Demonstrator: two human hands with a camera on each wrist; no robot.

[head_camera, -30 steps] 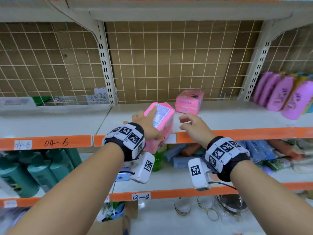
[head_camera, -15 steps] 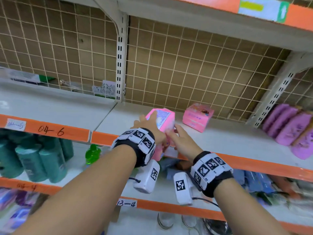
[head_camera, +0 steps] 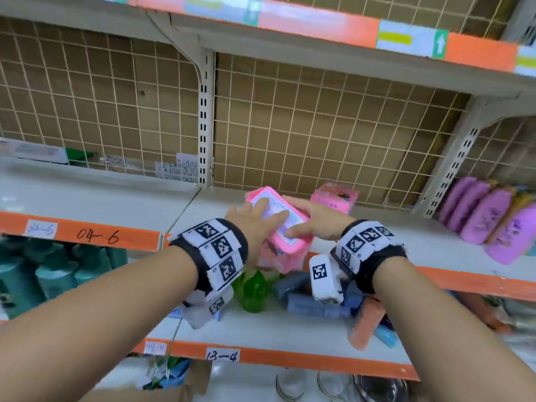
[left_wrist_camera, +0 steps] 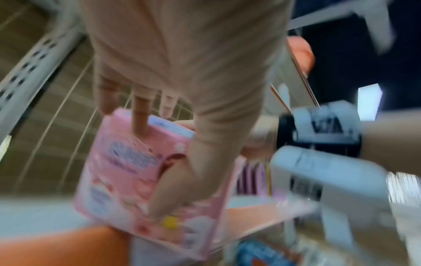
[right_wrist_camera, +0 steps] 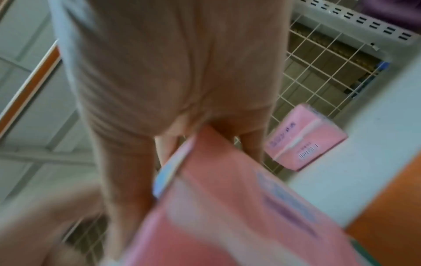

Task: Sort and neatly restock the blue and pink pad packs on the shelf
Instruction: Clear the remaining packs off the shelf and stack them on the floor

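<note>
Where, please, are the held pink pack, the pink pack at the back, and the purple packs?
held pink pack [head_camera: 277,220], head view, top label.
back pink pack [head_camera: 333,197], head view, front face.
purple packs [head_camera: 490,219], head view, middle pack.

white shelf [head_camera: 377,227], pink pack [head_camera: 333,198], purple packs [head_camera: 493,219]

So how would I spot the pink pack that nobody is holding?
Find the middle shelf with the orange front strip. At its back, against the wire grid, a small pink pack sits alone. Unlike the pink pack gripped by both hands at the front edge, nothing touches it.
</note>
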